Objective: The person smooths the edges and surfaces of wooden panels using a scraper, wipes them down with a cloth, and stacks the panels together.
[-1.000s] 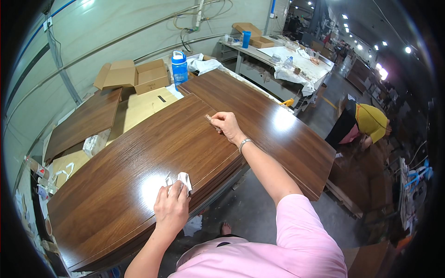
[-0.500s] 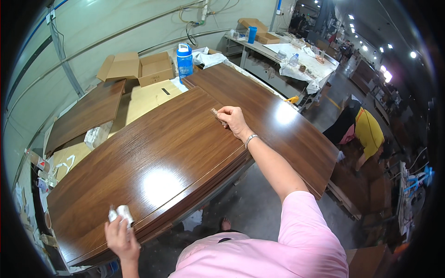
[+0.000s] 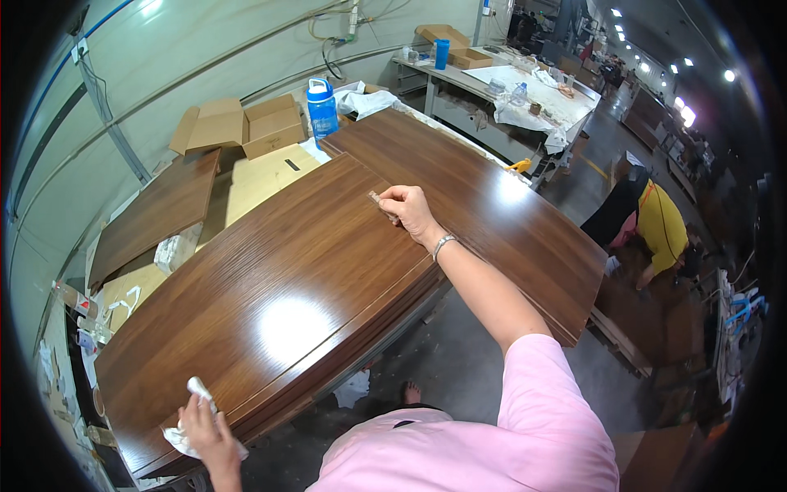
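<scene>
A glossy dark-brown wooden panel (image 3: 262,254) with one curved long edge lies before me, on top of a stack of similar panels. At its near left end, my left hand (image 3: 209,439) is closed on a crumpled white cloth (image 3: 179,441), part of it sticking up past the fingers. Near the panel's far right end, my right hand (image 3: 411,215) pinches a small, flat, light-brown piece (image 3: 376,199) against the surface; its exact kind is unclear. A second brown panel (image 3: 508,221) lies beyond, to the right of my right forearm.
Behind the panels stand an open cardboard box (image 3: 275,129) and a blue bottle (image 3: 321,111). Another brown board (image 3: 156,217) leans at the left on a wrapped block (image 3: 174,250). A cluttered workbench (image 3: 566,107) is at the back; a person in yellow (image 3: 662,225) bends down at the right.
My left hand has shifted slightly down and left relative to the panel, and more of the cloth now spreads below its fingers. My right hand stays at nearly the same spot on the panel.
</scene>
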Demonstrator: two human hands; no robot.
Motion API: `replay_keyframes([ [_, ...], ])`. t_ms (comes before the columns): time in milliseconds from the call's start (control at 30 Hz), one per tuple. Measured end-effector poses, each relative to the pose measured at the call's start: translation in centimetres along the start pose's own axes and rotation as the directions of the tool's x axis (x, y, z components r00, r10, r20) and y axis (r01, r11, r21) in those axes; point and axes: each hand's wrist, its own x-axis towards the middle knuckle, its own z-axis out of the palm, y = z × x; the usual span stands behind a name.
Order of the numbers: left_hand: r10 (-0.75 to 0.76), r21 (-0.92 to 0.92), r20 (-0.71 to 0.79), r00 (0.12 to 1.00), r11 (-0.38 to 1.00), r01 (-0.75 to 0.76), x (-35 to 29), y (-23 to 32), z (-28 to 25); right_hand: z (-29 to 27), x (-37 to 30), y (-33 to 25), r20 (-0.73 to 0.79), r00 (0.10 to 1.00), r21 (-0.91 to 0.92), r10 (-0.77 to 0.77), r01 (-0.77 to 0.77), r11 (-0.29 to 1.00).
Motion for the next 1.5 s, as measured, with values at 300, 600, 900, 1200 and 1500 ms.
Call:
replay_keyframes([
  [300, 0.476, -0.327, 0.033, 0.879, 0.836, -0.441, 11.9, 17.2, 6.4, -1.4, 0.6, 0.4, -0.014, 0.999, 0.074, 0.046, -0.044, 0.996],
  [600, 0.212, -0.725, -0.104, 0.972, 0.653, -0.22, 18.8, 22.2, 4.2, 5.7, -5.6, -4.9, 0.216, 0.976, 0.672, 0.004, -0.152, 0.725],
  [900, -0.092, -0.898, 0.032, 0.995, 0.434, 0.069, 18.0, 15.9, 5.8, 9.3, -9.7, -5.7, 0.223, 0.919, -0.562, -0.325, 0.394, 0.727],
  [1200, -0.174, -0.972, 0.189, 0.966, 0.109, 0.21, 16.5, 7.9, 9.6, 12.9, -12.4, -2.6, 0.293, 0.923, -0.761, -0.249, 0.382, 0.524],
  [1500, -0.149, -0.975, 0.181, 0.972, 0.1, 0.197, 16.4, 8.3, 9.1, 16.8, -20.1, -2.8, 0.374, 0.758, -0.531, -0.534, 0.647, 0.547],
])
